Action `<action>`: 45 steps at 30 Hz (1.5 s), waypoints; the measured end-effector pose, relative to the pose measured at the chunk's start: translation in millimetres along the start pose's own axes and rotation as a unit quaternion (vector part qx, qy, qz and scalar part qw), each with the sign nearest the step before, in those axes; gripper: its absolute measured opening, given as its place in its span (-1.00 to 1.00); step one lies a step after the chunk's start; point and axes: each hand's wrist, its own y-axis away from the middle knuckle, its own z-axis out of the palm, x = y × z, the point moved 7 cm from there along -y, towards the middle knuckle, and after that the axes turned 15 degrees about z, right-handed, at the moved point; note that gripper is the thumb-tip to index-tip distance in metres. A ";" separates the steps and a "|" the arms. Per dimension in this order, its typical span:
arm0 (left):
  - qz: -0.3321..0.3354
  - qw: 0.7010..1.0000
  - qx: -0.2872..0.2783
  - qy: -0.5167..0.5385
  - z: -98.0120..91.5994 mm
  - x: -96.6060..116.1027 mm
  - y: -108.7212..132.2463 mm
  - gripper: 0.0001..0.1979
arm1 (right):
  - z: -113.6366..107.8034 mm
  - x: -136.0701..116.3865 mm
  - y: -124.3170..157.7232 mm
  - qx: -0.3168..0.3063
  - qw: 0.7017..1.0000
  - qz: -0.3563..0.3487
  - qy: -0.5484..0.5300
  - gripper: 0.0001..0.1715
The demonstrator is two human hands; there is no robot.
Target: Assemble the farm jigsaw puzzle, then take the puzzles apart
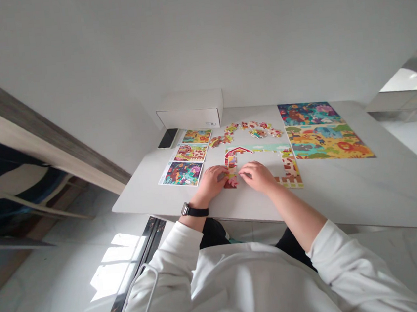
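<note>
A jigsaw puzzle (290,164) with a red barn and a fence lies partly joined on the table, its border surrounding bare tabletop. My left hand (213,181) is at the puzzle's left side, fingers curled and closed against the pieces there. Just inside that left side, my right hand (258,176) has thumb and fingers pinched together; anything between them is too small to make out. A piece with a pink pig (230,182) lies between the hands at the lower left corner. Beyond the border, several loose puzzle pieces (258,134) are spread in an arc.
Picture sheets (182,172) lie to the left, beside a phone (168,138). A white box (189,117) stands at the back against the wall. Two colourful animal puzzle pictures (328,138) lie flat on the right of the white table (394,186).
</note>
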 end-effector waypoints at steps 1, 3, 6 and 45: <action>0.000 1.000 -0.001 -0.002 -0.1 0.2 0.0 -0.77 | 0.1 0.6 -0.1 0.000 1.000 0.002 -0.001 -0.78; 0.001 1.000 -0.004 -0.002 -0.1 0.5 -0.2 -0.77 | -0.2 1.5 -0.3 0.000 1.000 0.007 -0.003 -0.78; 0.003 1.000 -0.004 0.000 -0.1 0.3 -0.4 -0.77 | -3.3 3.7 -0.7 0.012 1.000 0.022 -0.007 -0.79; -0.061 0.997 0.014 -0.043 -43.3 -21.9 -72.6 -0.78 | -45.1 32.5 -5.7 0.114 0.983 0.118 -0.085 -0.82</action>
